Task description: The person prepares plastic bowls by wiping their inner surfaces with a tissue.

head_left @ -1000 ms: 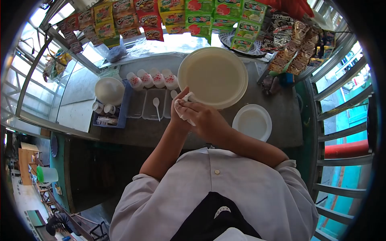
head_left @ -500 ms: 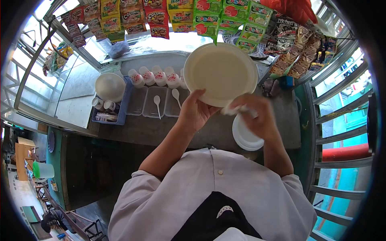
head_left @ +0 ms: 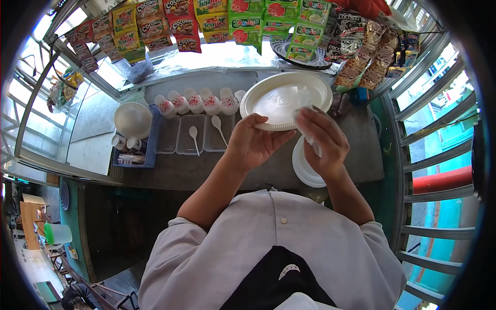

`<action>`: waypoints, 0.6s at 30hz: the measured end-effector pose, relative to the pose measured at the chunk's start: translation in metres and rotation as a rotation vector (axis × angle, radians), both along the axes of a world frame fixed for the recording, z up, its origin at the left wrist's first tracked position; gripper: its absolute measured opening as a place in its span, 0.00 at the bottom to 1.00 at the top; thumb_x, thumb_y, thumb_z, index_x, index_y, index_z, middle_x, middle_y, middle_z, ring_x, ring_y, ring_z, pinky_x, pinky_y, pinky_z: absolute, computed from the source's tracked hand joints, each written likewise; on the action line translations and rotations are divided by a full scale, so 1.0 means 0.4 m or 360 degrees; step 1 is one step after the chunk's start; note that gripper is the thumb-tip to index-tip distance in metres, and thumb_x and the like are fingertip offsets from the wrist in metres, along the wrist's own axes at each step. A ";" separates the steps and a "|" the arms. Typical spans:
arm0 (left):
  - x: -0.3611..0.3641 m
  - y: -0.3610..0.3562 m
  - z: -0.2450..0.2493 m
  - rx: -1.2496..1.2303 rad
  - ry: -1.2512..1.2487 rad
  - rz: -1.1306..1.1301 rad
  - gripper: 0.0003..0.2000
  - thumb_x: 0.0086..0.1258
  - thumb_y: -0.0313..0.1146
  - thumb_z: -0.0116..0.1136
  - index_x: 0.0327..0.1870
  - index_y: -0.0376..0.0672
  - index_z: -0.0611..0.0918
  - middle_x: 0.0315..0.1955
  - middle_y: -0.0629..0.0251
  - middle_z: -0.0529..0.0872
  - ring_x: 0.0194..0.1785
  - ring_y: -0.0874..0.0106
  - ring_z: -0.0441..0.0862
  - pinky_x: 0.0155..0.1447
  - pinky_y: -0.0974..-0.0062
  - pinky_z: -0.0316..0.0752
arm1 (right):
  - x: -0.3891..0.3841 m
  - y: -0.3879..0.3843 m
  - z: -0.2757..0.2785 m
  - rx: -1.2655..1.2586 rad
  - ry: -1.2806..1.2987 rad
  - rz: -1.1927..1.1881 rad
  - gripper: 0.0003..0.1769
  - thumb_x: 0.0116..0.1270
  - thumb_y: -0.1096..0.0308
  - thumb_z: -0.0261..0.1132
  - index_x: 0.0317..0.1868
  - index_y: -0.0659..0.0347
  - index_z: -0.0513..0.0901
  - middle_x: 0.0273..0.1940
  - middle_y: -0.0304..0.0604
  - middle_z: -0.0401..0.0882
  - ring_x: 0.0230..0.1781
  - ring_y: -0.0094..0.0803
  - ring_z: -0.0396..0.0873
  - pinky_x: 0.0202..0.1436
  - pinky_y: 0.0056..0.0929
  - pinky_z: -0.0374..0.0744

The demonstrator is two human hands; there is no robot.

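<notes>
A cream oval plate is tilted up over the counter. My left hand grips its near rim, thumb on top and fingers underneath. My right hand is closed around a crumpled white cloth or tissue, which lies against the right side of the plate. Below the right hand, partly hidden by it, white plates rest on the counter.
Left of the plate stand several white cups with red print. In front of them are clear trays and two white spoons. A blue basket with a white bowl sits further left. Drink sachets hang overhead.
The plate has tipped flatter, so its near rim shows. My right hand has moved up from below its edge, bringing the white cloth or tissue onto the plate. The view has shifted slightly.
</notes>
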State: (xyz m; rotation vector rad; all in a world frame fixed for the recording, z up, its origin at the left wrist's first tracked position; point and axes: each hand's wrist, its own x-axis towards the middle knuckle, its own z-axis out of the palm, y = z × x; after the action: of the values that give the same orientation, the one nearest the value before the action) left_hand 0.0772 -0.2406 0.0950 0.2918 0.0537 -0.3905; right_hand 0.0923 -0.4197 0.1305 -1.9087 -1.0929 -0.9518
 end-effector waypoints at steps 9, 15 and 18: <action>-0.019 0.021 -0.063 -0.0151 -0.0105 -0.0073 0.18 0.74 0.36 0.36 0.56 0.35 0.72 0.45 0.55 0.81 0.48 0.65 0.82 0.53 0.67 0.81 | -0.050 0.063 -0.059 -0.0785 0.0215 0.0252 0.27 0.53 0.75 0.63 0.57 0.59 0.78 0.58 0.42 0.75 0.66 0.40 0.68 0.72 0.49 0.61; -0.040 0.027 -0.031 -0.0039 -0.0064 0.0080 0.18 0.77 0.41 0.40 0.59 0.39 0.69 0.47 0.58 0.79 0.49 0.66 0.79 0.55 0.66 0.77 | -0.066 0.066 -0.051 -0.0938 0.0136 0.0268 0.27 0.52 0.73 0.63 0.56 0.62 0.78 0.55 0.44 0.77 0.66 0.42 0.68 0.70 0.47 0.64; -0.039 0.018 -0.008 -0.0092 -0.0158 0.0097 0.22 0.76 0.43 0.42 0.64 0.39 0.65 0.57 0.57 0.74 0.60 0.63 0.73 0.66 0.61 0.67 | -0.061 0.036 -0.043 -0.1067 0.0291 0.0300 0.27 0.50 0.72 0.64 0.55 0.61 0.78 0.53 0.47 0.77 0.65 0.45 0.68 0.70 0.44 0.65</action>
State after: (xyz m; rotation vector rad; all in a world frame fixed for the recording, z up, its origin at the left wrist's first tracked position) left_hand 0.0615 -0.2333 0.0917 0.2516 -0.0460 -0.3161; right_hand 0.0678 -0.4054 0.1131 -2.2952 -1.5763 -0.3040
